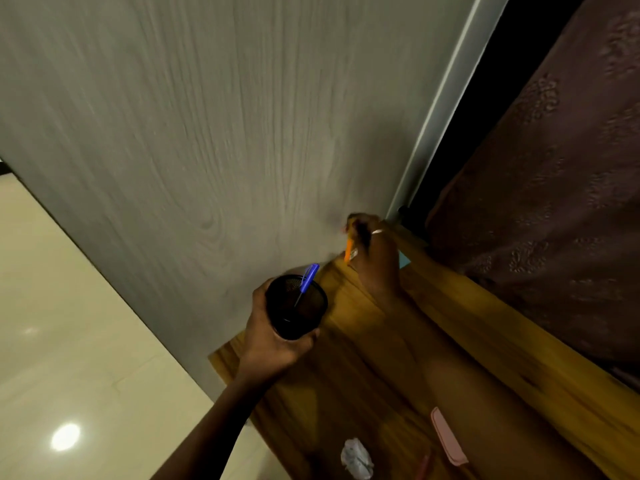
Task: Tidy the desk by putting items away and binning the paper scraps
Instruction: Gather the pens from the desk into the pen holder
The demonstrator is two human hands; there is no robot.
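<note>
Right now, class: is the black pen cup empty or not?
Not empty: a blue pen leans inside the pen cup.

Left hand: bare. Left forearm: bare to the frame edge. Right hand: bare, with 1 pale, shiny ring on a finger. Right forearm: bare.

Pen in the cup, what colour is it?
Blue. The pen stands in the black mesh cup, seen best in the head view.
</note>
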